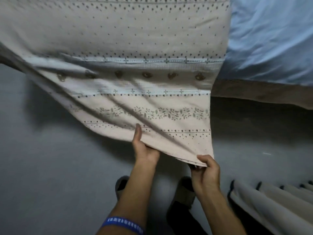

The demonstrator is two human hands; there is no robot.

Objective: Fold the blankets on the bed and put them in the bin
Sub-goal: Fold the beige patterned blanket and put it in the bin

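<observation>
A pale pink blanket (128, 48) with dotted rows, blue bands and a leaf border lies across the bed (274, 41) and hangs over its near edge above the floor. My left hand (144, 148) holds the blanket's lower hem, thumb on top of the cloth and fingers underneath. My right hand (207, 172) pinches the blanket's lower right corner, where the layers bunch between thumb and fingers. The hem is lifted off the floor between both hands. No bin is in view.
A light blue sheet covers the bed at the upper right, above a brown bed base (264, 94). Grey floor (50, 167) spreads left and below. My two shoes (184, 192) stand under the hands. A cream pleated curtain (274, 200) hangs at the lower right.
</observation>
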